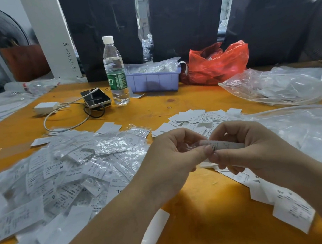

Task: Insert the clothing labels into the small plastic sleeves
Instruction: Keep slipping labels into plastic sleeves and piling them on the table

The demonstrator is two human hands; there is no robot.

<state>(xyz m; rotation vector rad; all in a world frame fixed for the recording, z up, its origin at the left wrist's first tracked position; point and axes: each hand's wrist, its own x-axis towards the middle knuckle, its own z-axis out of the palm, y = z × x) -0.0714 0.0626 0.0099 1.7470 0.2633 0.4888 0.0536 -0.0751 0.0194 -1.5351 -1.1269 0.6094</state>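
Observation:
Above the orange table (194, 202), my left hand (171, 156) and my right hand (242, 146) meet at the fingertips. Between them is a white printed clothing label (226, 145), curled, pinched by my right thumb and fingers. My left hand pinches a small clear plastic sleeve (192, 145) at the label's left end; how far the label is inside cannot be told. A big heap of sleeved labels (63, 175) lies at the left. Loose bare labels (197, 118) lie beyond my hands, and more of them (292, 207) are under my right forearm.
At the back stand a water bottle (115, 71), a purple tray (153, 81) with clear sleeves, and a red plastic bag (219, 62). A phone (95, 97) with charger and cable lies left of the bottle. Clear plastic bags (281, 86) cover the right side.

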